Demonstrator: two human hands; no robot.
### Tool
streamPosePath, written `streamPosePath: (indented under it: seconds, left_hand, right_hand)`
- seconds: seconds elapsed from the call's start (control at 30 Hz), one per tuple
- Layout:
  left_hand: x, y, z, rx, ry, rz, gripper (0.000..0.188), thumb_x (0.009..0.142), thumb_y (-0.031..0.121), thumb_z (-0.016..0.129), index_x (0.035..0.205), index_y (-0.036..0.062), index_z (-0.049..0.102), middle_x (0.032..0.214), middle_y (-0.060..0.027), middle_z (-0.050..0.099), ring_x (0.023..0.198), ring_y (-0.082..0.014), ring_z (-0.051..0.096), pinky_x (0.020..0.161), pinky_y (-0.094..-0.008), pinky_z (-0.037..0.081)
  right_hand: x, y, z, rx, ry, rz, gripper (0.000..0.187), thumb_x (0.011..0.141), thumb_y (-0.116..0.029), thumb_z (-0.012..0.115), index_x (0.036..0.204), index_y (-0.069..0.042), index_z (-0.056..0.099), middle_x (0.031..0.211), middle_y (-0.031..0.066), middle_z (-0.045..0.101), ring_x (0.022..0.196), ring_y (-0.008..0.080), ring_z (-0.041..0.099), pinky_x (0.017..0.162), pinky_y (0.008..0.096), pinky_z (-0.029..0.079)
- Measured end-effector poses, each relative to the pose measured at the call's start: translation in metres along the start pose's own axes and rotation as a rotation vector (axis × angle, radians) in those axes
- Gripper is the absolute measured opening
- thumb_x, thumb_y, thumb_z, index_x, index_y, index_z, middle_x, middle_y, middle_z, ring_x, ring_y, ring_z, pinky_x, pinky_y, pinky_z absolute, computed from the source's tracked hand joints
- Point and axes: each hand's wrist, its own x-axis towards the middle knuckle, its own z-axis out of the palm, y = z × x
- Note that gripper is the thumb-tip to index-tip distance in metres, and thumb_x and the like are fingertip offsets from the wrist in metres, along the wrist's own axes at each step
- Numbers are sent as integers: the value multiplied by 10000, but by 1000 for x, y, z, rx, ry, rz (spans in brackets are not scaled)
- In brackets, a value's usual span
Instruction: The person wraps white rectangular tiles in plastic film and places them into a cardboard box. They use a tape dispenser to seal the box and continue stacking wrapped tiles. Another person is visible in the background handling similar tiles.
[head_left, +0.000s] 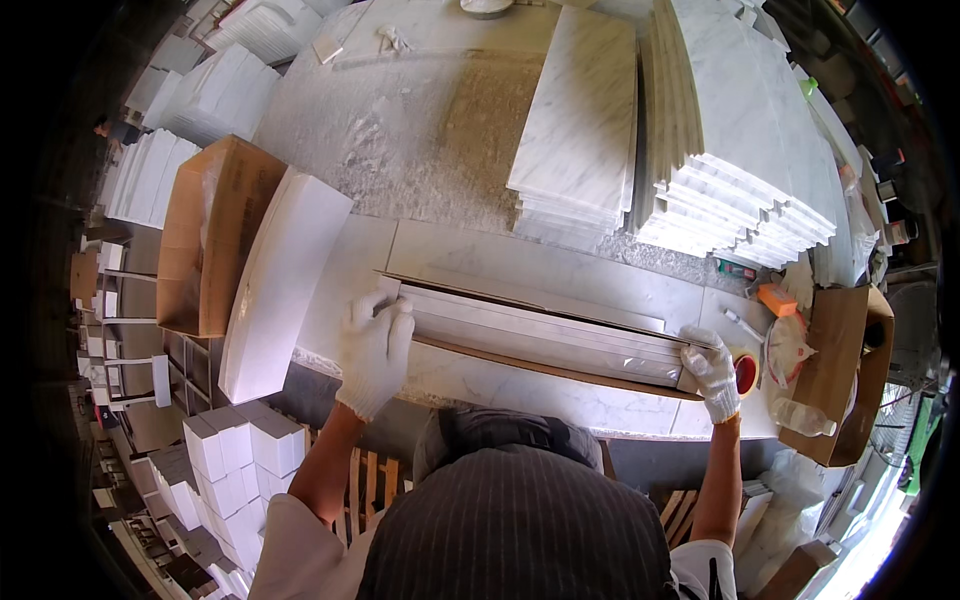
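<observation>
Long narrow carton (pixel 545 368) of white strips (pixel 540 325) lies on the bench (pixel 450 248) between your hands, long axis running left to right, neither hand nearer. Your left hand (pixel 380 345) half curls at one end, your right hand (pixel 711 368) bends over the other; you cannot tell how firmly either grips. Count one carton, strips too tightly layered to number, one red tape roll (pixel 746 375) just beyond your right hand.

"Where was the long carton (pixel 560 371)?"

"Along the counter's (pixel 450 245) near edge, between the left hand (pixel 377 350) and the right hand (pixel 712 372)."

"And the slab stacks (pixel 577 120)?"

"Behind it, toward the far right corner."

"What lay beside it?"

"Right, a tape roll (pixel 748 374); at the left edge, a long block (pixel 285 285) with a box (pixel 232 225) on its left."
</observation>
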Motion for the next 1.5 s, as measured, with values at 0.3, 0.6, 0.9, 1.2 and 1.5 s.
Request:
streamPosePath:
  seconds: [0.3,0.6,0.9,1.2,1.5]
  left_hand:
    - [27,32,47,293,306,238,300,827,195,726,1082,72,628,1078,-110,566,1071,-297,525,1063,-544,386]
    - [26,41,61,-51,274,429,192,697,198,824,784,116,674,824,-20,589,906,-273,570,899,-470,429]
    - [43,48,57,242,-120,435,111,781,197,736,885,169,707,730,-27,546,749,-261,549,702,-404,416]
    - [62,69,72,105,-37,295,207,920,222,630,1093,109,644,940,-66,676,901,-281,626,847,-428,450]
    - [53,63,64,39,-168,237,208,952,240,587,1087,90,635,1009,-70,690,956,-281,630,917,-439,448]
  right_hand:
    - [1,0,12,120,126,-44,179,906,-76,679,1075,-16,682,1031,29,688,962,120,611,878,271,490]
    - [-8,-105,-13,-818,-190,-397,596,698,-279,835,1199,-16,651,1151,139,662,1133,331,586,1020,444,447]
    - [-5,-84,42,-1155,-47,-516,821,724,-590,745,1272,-14,544,1150,169,591,1115,376,546,1045,519,397]
    - [26,-99,114,-1323,-161,-311,1008,775,-782,562,1390,10,463,1175,220,621,1145,392,571,980,465,477]
    - [26,-120,95,-1176,-387,-225,1003,736,-691,708,1471,-93,379,1369,172,525,1277,343,505,1139,475,340]
